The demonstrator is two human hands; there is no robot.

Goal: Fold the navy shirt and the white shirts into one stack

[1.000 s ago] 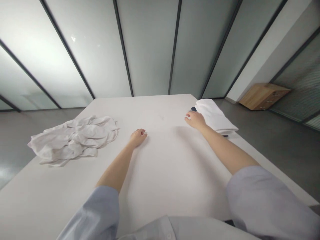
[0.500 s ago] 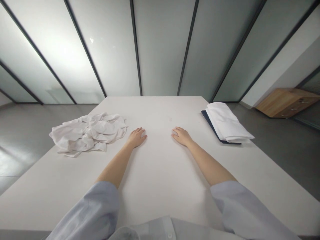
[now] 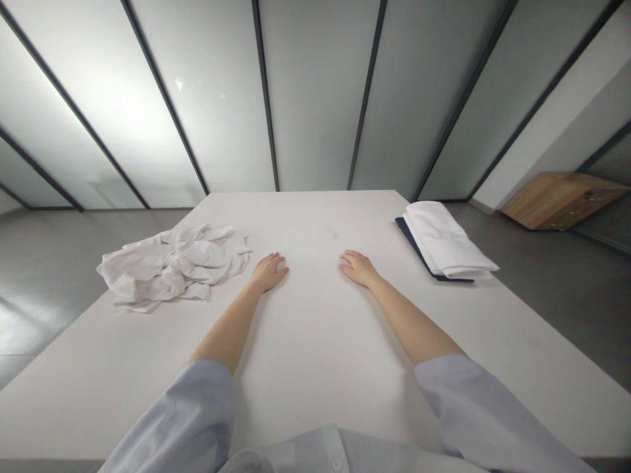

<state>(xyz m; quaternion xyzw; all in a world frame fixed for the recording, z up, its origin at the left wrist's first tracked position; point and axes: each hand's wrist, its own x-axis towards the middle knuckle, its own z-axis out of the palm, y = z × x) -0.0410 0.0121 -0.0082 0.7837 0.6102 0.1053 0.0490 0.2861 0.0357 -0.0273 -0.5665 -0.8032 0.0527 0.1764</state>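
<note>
My left hand [image 3: 269,272] rests palm down on the white table [image 3: 320,341], open, fingers pointing forward and holding nothing. To its left, a little apart from it, lies a crumpled heap of white cloth [image 3: 177,263]. My right hand [image 3: 358,268] also lies flat and open on the table, across a gap from the left one, with nothing in it. Further right is a neatly folded white cloth [image 3: 446,240], placed on top of a dark navy folded piece [image 3: 417,246] whose edge shows along the left and front. Neither hand touches any cloth.
Frosted glass panels [image 3: 315,98] with dark frames stand behind the table's far edge. A wooden cabinet [image 3: 557,200] is on the grey floor [image 3: 557,282] at the far right. The crumpled cloth reaches the table's left edge, and the folded stack lies near its right edge.
</note>
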